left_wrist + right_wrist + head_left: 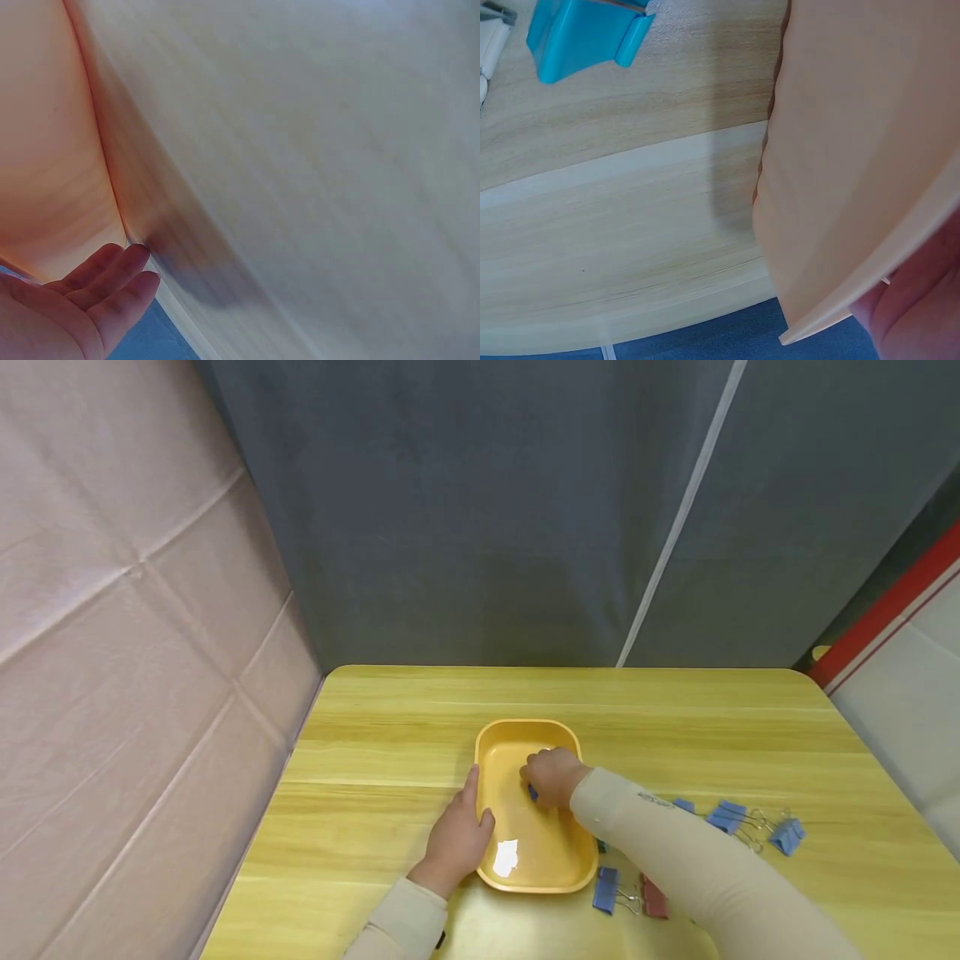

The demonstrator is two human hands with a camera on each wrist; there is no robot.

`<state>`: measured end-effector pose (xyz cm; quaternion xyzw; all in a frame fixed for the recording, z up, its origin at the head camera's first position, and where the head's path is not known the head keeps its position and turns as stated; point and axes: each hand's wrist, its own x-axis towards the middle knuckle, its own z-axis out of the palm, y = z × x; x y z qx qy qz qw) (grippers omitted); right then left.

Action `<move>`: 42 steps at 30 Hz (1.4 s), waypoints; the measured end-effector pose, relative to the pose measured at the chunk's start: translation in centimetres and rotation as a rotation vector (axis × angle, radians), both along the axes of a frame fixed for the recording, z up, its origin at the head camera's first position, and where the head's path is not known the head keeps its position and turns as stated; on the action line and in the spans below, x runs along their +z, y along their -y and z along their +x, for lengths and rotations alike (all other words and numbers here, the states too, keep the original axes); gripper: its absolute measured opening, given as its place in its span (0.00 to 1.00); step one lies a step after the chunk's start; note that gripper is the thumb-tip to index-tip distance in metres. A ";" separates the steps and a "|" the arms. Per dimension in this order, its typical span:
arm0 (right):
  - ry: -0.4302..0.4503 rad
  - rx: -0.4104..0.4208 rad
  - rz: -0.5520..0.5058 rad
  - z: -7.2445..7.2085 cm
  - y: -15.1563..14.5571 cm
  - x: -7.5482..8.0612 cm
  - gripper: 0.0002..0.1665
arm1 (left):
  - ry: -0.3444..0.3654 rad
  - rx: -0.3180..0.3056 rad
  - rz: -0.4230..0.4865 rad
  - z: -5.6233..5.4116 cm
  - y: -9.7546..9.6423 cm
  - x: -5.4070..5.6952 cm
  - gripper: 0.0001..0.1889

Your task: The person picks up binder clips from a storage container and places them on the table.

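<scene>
A yellow rectangular tray (504, 818) lies on the wooden table. My left hand (457, 835) rests along its left side, thumb at the rim and fingers extended; the left wrist view shows its fingers (112, 300) beside the tray's outer wall (52, 135). Reaching in over the right rim, my right hand (553, 775) pinches a blue binder clip (532, 792) low inside the tray. Most of that clip is covered by the curled fingers. In the right wrist view the tray wall hides much of the right hand (922, 307).
Right of the tray lie blue binder clips (726, 817), another blue clip (606, 891) and a red clip (655, 897), some partly behind the right sleeve (675, 852). A dark green bit shows at the tray's right edge. A grey curtain (465, 527) hangs beyond the table.
</scene>
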<state>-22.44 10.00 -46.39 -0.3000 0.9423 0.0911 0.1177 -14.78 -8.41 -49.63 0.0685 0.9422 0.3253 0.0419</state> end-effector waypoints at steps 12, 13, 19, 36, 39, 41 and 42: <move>0.023 -0.033 -0.064 0.1 0.0 0.2 0.14 | 0.007 -0.006 -0.013 -0.1 0.0 0.1 0.35; 0.023 -0.033 -0.069 0.1 0.0 0.2 0.14 | 0.007 -0.005 -0.013 -0.1 0.0 0.1 0.35; 0.020 -0.030 -0.083 0.0 0.1 0.1 0.13 | 0.017 0.002 -0.007 -0.2 0.0 0.1 0.36; 0.025 -0.030 -0.159 0.1 0.2 1.3 0.16 | -0.004 -0.010 -0.013 -0.2 0.0 0.0 0.35; 0.025 -0.028 -0.175 0.1 0.2 1.6 0.15 | -0.007 -0.010 -0.014 -0.3 0.0 0.0 0.35; 0.016 -0.025 -0.177 0.0 0.1 1.8 0.14 | -0.008 -0.010 -0.013 -0.3 0.0 0.0 0.35; 0.010 -0.024 -0.185 0.1 0.1 1.9 0.14 | -0.007 -0.010 -0.012 -0.3 0.0 0.0 0.35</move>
